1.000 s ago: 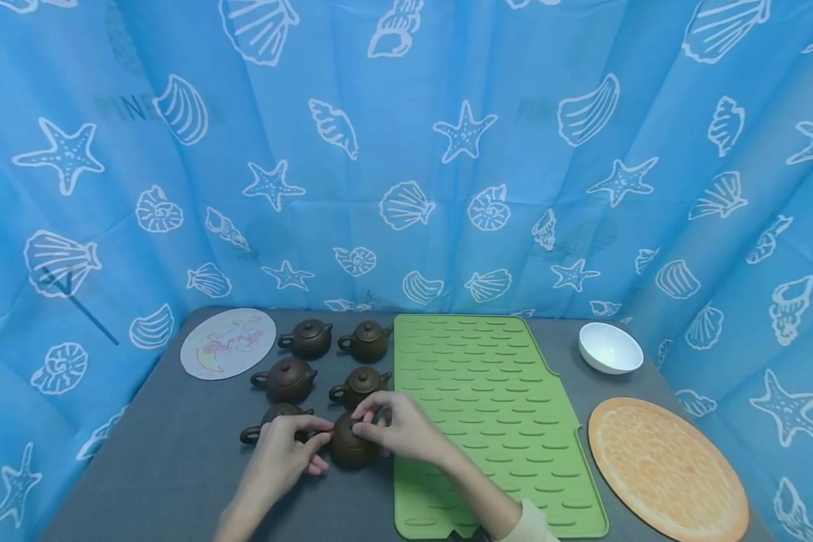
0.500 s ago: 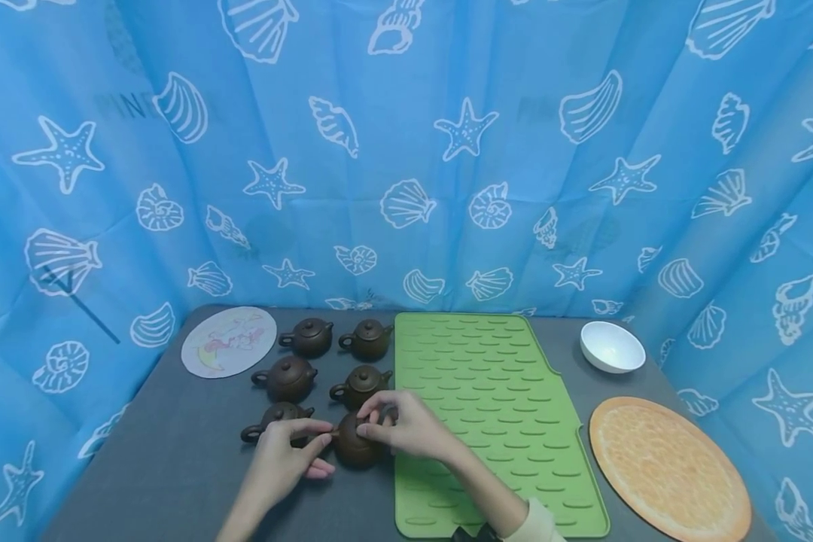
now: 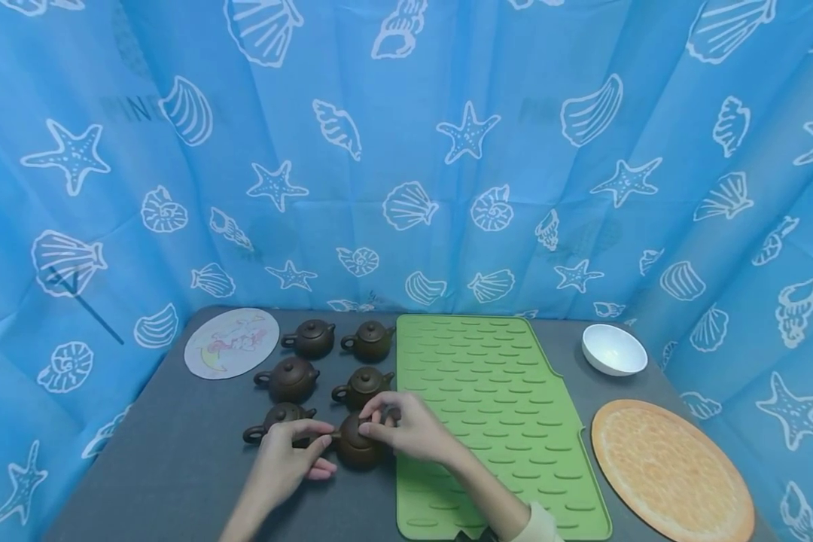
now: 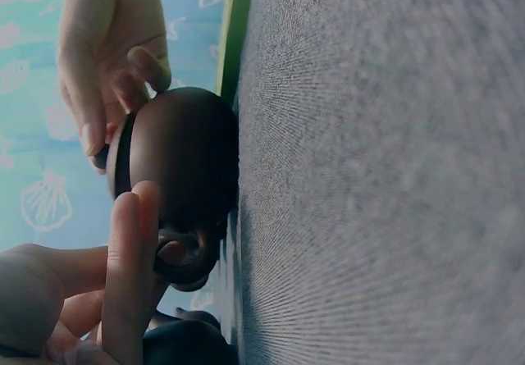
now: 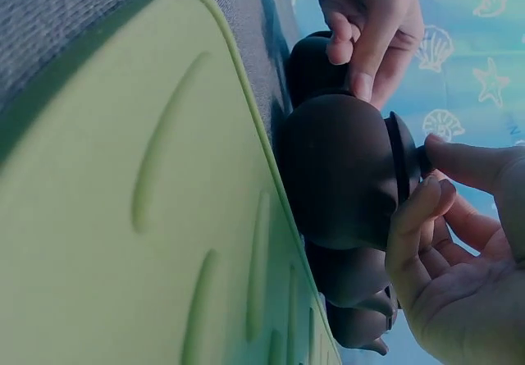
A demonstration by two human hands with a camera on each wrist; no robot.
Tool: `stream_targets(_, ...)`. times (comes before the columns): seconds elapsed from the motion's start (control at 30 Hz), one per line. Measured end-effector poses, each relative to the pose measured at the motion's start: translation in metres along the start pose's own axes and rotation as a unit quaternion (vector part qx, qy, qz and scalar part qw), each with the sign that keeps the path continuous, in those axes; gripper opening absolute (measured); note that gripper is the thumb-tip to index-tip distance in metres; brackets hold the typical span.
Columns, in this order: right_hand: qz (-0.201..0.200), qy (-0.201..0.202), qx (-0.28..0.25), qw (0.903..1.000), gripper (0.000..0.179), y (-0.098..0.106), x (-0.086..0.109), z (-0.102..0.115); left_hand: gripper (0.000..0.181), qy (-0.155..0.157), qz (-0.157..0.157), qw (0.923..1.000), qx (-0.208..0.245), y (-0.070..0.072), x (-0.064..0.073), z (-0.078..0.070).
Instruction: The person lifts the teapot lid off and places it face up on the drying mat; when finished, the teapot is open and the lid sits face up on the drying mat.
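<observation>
A round dark brown teapot (image 3: 357,449) stands upright on the grey cloth, right by the green mat's left edge. My left hand (image 3: 290,453) pinches its handle (image 4: 193,258) between thumb and fingers. From the other side, my right hand (image 3: 406,430) holds the small knob (image 5: 423,161) on the lid (image 5: 400,153) with thumb and fingertip, its other fingers near the spout side. In the right wrist view the lid's rim shows as a dark line at the pot's mouth. The spout is mostly hidden behind the right hand.
Several similar brown teapots, such as the far one (image 3: 314,339), stand in two columns behind and left. A round picture mat (image 3: 232,344) lies back left. To the right are the green ridged mat (image 3: 481,421), a white bowl (image 3: 613,350) and a round orange-tan mat (image 3: 671,470).
The teapot has shifted slightly right toward the green mat, with both hands staying on it. The head view has moved a little. Other things stand as before.
</observation>
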State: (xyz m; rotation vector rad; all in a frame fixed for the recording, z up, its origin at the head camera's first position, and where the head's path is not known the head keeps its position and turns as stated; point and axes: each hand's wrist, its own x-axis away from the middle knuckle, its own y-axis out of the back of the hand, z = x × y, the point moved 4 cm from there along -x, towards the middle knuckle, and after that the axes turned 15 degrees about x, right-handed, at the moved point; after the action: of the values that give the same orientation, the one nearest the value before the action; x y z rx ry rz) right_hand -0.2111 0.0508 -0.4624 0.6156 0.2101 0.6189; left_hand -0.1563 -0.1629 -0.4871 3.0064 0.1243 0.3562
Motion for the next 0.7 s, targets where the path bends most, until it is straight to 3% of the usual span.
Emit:
stream_targets(0.2,-0.011,0.005,0.0,0.9999,0.017,0.003,0.003,0.003,0.023,0.002,0.002,1.0,-0.005,0.0,0.001,-0.002)
stream_targets(0.5,-0.04,0.056,-0.024,0.9974,0.018,0.016,0.016,0.006,0.022,0.001,0.0,0.9999,-0.012,-0.001,0.002,-0.004)
stream_targets(0.7,-0.043,0.05,-0.036,0.9972,0.021,0.028,0.025,0.0,0.022,-0.002,-0.001,0.9999,-0.016,-0.001,0.002,-0.005)
